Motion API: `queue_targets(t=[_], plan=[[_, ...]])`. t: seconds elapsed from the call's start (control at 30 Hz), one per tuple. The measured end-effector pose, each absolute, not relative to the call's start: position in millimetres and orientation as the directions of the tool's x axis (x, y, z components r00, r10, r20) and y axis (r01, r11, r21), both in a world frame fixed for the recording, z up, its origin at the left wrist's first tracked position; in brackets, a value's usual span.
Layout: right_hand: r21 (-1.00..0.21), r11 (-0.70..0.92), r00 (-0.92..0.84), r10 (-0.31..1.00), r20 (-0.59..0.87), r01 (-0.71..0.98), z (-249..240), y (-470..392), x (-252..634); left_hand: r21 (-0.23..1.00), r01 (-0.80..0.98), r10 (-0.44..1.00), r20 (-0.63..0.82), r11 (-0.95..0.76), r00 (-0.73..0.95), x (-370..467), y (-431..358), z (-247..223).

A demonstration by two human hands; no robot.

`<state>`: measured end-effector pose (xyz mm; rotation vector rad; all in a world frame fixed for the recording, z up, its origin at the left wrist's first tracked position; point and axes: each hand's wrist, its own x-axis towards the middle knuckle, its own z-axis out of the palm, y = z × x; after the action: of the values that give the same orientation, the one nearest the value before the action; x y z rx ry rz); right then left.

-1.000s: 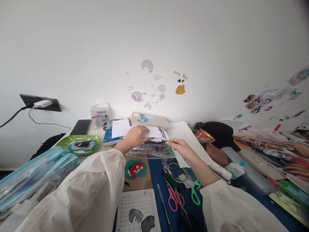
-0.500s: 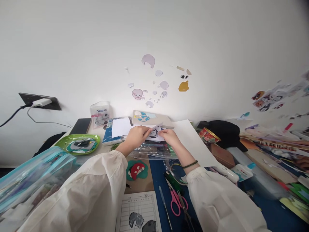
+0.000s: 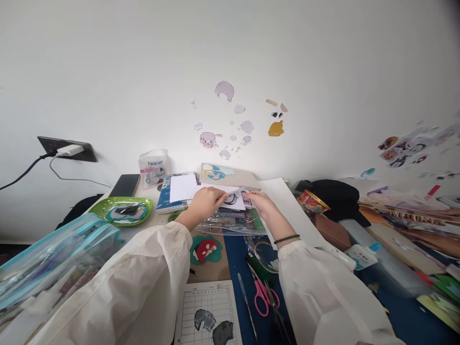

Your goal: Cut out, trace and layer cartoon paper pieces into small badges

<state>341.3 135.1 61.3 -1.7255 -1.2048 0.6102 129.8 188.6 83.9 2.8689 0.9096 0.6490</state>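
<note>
Over the back of the desk, my left hand [image 3: 205,205] is closed, thumb and fingers pinching a small white printed paper [image 3: 236,201] with a black line drawing. My right hand [image 3: 265,205] is also pinched, its fingertips at the top of a second printed paper [image 3: 247,201] that shows just right of the first. Both papers sit above a clear plastic bag [image 3: 230,224]. A blank white sheet [image 3: 182,188] lies on a blue book [image 3: 166,201] left of my left hand. My fingers hide part of the drawings.
Pink-handled scissors [image 3: 266,298], a slim pen-like tool [image 3: 245,299] and grey cutouts [image 3: 223,331] lie near me. A green plate [image 3: 98,211] holds cut pieces at left, beside a clear zip pouch [image 3: 64,268]. Behind stands a wall [image 3: 161,72] with paper cutouts.
My right hand has moved slightly right, away from the left hand. A second printed paper now shows between them. The whole view has shifted slightly.
</note>
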Motion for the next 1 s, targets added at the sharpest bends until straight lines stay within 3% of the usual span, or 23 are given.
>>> queue_targets(t=[0.2,0.3,0.43,0.67,0.87,1.0], plan=[[-0.870,-0.177,0.473,0.878,0.071,0.459,90,76,360,0.058,0.523,0.508,0.346,-0.851,0.789,129,177,93],[-0.849,-0.172,0.421,0.905,0.065,0.499,98,26,354,0.025,0.549,0.524,0.337,-0.836,0.782,128,163,104],[-0.780,-0.211,0.277,0.960,-0.051,0.590,93,-38,332,0.012,0.551,0.525,0.323,-0.834,0.787,122,137,125],[-0.513,-0.240,0.184,0.970,-0.159,0.824,60,-86,282,0.027,0.504,0.490,0.291,-0.863,0.822,85,78,134],[-0.230,-0.337,0.301,0.937,-0.178,0.913,38,-89,242,0.148,0.397,0.422,0.234,-0.906,0.876,41,31,81],[-0.168,-0.318,0.289,0.942,-0.172,0.933,36,-85,233,0.234,0.301,0.353,0.230,-0.925,0.907,23,10,44]])
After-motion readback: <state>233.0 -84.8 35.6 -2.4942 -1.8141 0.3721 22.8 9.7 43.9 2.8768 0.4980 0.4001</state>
